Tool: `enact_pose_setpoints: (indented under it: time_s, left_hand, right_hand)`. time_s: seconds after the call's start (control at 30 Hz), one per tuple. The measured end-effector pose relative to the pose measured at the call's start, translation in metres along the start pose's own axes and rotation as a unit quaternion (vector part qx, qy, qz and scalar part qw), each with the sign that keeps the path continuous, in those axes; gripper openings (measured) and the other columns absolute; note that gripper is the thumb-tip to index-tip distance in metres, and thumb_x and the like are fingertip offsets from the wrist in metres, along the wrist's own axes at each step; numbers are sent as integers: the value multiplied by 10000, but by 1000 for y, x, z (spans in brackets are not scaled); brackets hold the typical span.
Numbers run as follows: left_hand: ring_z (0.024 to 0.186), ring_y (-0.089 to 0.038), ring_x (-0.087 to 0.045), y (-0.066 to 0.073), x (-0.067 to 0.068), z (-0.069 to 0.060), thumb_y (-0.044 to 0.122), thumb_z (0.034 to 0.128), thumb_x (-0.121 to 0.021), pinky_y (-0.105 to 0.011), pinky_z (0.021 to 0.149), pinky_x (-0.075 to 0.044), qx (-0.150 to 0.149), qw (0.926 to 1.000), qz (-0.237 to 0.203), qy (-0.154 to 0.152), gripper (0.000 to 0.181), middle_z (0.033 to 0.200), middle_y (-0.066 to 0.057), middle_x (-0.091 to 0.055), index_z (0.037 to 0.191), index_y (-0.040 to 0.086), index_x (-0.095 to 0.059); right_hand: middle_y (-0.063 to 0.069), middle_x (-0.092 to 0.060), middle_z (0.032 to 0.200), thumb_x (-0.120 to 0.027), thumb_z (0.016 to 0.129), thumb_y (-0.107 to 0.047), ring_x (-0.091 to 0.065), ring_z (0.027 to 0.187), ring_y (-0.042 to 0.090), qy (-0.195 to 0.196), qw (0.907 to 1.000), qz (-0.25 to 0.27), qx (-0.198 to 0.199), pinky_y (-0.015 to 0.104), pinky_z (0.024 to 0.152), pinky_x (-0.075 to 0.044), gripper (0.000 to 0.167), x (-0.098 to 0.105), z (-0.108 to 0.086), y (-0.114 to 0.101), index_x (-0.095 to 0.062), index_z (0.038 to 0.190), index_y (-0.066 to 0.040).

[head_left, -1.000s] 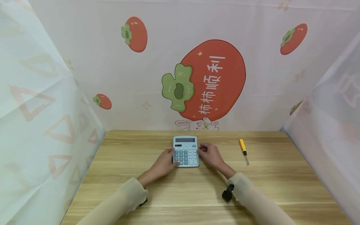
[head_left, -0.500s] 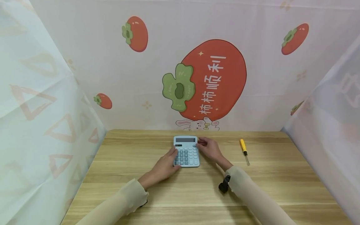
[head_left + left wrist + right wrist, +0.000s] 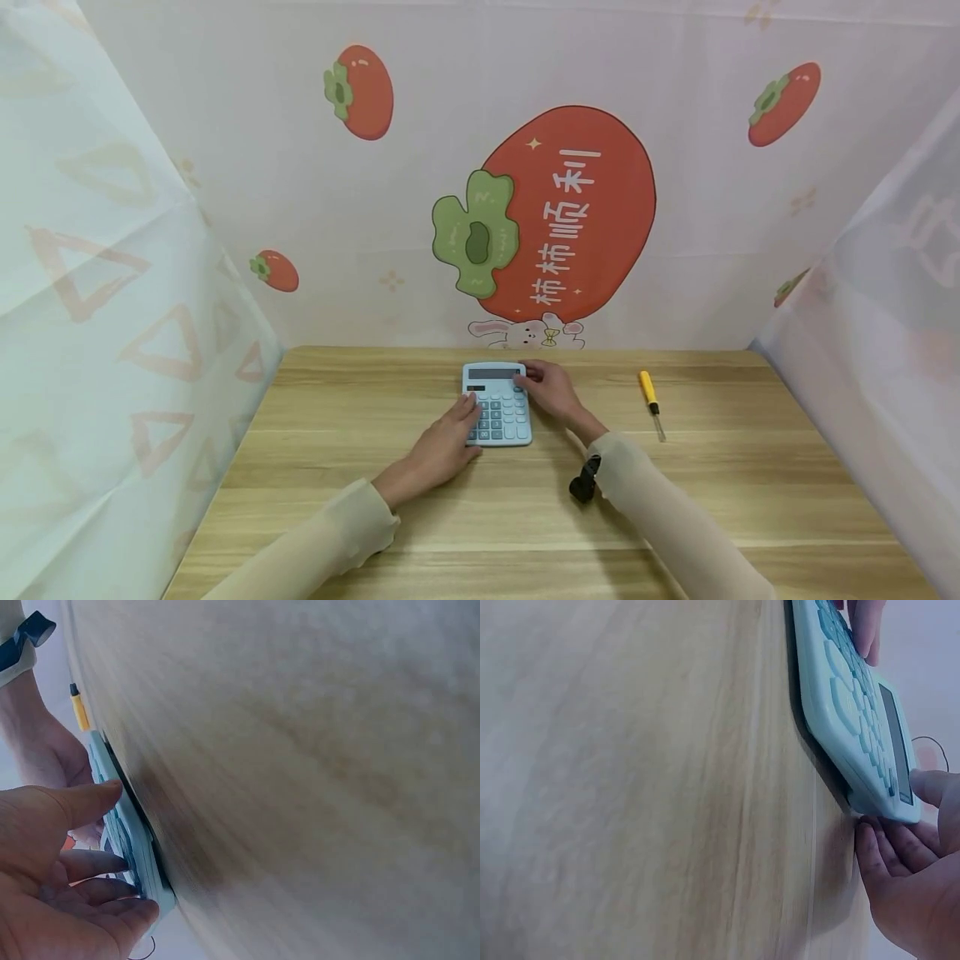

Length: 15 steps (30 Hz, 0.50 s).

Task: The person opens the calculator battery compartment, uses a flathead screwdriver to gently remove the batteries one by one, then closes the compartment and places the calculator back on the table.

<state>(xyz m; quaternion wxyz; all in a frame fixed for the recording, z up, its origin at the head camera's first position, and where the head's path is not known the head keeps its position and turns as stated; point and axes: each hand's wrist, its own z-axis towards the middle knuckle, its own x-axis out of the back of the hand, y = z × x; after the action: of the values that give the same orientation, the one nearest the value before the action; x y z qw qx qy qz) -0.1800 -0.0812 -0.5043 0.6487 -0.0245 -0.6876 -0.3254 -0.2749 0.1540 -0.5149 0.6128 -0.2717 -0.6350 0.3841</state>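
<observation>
A light blue calculator lies face up near the back middle of the table. Over its left side and number keys rest the fingers of my left hand, relaxed, with the thumb by the near edge. At the far right corner, my right hand pinches the calculator: in the right wrist view the thumb is on the display and the fingers of the right hand curl at the edge underneath. In the left wrist view, the left hand touches the calculator with fingertips and thumb apart.
A screwdriver with a yellow handle lies on the wooden table, right of the calculator. Behind the table stands a backdrop with red fruit prints, and light sheets hang at both sides.
My right hand has moved up along the calculator's right side to its far corner and taken hold there. My left fingers have shifted further over the keys. The calculator looks unmoved.
</observation>
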Motion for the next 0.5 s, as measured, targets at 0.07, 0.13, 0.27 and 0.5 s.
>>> enact_pose_setpoints:
  time_s: [0.07, 0.13, 0.27, 0.5]
  left_hand:
    - [1563, -422, -312, 0, 0, 0, 163, 974, -784, -542, 1213, -370, -49, 10000, -8, -5, 675, 1668, -289, -319, 1514, -110, -483]
    - [1556, -433, -320, 0, -1, 1, 134, 972, -781, -546, 1208, -376, -110, 9999, 15, 23, 656, 1656, -306, -328, 1502, -121, -491]
    - [1547, -439, -335, -1, -2, 2, 97, 967, -777, -534, 1204, -383, -175, 9998, 120, 37, 636, 1639, -321, -348, 1489, -134, -497]
    - [1538, -460, -339, -3, -5, 4, 69, 969, -767, -541, 1187, -402, -249, 9995, 207, 35, 616, 1625, -340, -359, 1484, -138, -500]
  right_hand:
    - [149, -745, 1260, -712, 1032, -195, -701, 1130, 258, -13, 10000, 39, -14, 459, 1032, -565, 431, -2, 3, 0, -653, 1419, -15]
    - [136, -747, 1256, -706, 1038, -203, -697, 1104, 235, -22, 9999, 109, -79, 451, 1031, -567, 410, -4, 5, 1, -668, 1407, -29]
    - [117, -755, 1235, -686, 1053, -214, -682, 1044, 206, -24, 9993, 269, -246, 432, 1020, -573, 354, -5, 10, 1, -701, 1363, -44]
    - [80, -779, 1068, -698, 1048, -219, -646, 887, 173, 40, 9978, 463, -470, 269, 829, -548, 264, -7, 15, 2, -751, 1240, -45]
